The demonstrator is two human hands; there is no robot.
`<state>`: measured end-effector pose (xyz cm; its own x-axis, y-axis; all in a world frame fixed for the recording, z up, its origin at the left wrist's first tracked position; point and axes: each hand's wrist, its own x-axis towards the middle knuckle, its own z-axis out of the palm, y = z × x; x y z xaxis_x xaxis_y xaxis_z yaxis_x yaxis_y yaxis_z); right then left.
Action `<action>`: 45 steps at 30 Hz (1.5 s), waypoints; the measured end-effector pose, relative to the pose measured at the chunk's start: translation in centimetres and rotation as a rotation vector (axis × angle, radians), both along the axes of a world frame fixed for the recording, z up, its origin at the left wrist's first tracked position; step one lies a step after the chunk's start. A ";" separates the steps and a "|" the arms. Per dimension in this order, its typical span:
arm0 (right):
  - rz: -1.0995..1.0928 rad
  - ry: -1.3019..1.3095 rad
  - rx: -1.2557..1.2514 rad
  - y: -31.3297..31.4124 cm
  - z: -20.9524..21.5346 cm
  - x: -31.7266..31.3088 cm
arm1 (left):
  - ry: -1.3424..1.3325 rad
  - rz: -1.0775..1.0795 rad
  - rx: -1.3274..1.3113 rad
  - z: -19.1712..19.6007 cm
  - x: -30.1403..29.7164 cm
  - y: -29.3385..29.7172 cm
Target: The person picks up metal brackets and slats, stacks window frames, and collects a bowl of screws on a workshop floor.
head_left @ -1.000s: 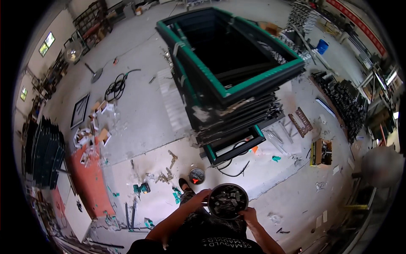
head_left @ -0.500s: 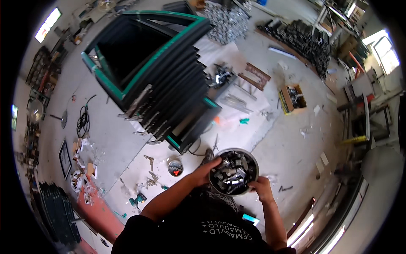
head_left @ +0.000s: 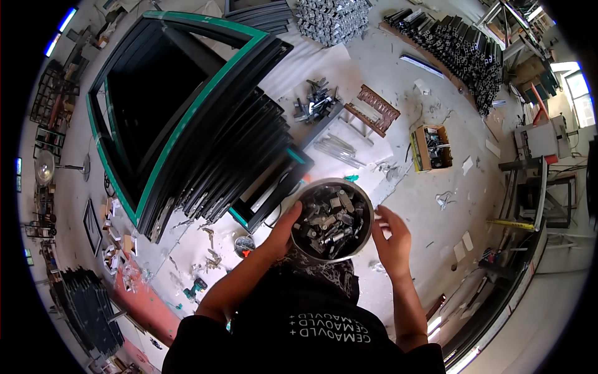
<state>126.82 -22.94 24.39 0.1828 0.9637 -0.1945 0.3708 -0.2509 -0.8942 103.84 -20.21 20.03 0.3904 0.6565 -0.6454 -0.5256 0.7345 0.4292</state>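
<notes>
In front of my body is a round metal bowl filled with small dark and silvery metal hardware pieces. My left hand grips its left rim, thumb on top and the other fingers hidden beneath. Just beside the right rim, my right hand has its fingers loosely apart and holds nothing; whether a fingertip touches the bowl, I cannot tell. Ahead and to the left stands a stack of black frames with green tape, its near corner close beyond the bowl.
A small bucket and a green cordless drill lie left on the floor. An open cardboard box of parts stands right, beyond a brown rack. Long dark profiles are piled far right.
The bowl has moved forward and slightly left in view, nearer the stacked frames. My right hand has let go of its rim and spread its fingers; my left hand keeps its grip.
</notes>
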 end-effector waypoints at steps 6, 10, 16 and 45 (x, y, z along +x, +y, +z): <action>0.389 -0.370 0.313 7.7 1.5 1.6 | 0.086 -0.007 0.021 0.0 4.5 5.7; 0.418 -0.424 0.293 11.4 -0.1 5.8 | 0.078 0.012 0.070 -0.6 8.6 7.6; 0.234 0.728 -0.259 18.7 1.6 12.9 | -0.063 0.340 -0.038 -0.8 14.5 8.8; 0.370 0.599 0.164 35.5 -0.4 -11.4 | 0.215 0.739 -0.004 1.1 2.6 11.4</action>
<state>115.41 12.54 24.04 -0.2541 0.9672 -0.0065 -0.1598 -0.0486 -0.9859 106.45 -8.82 21.12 -0.2830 0.6957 -0.6602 -0.7855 0.2269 0.5758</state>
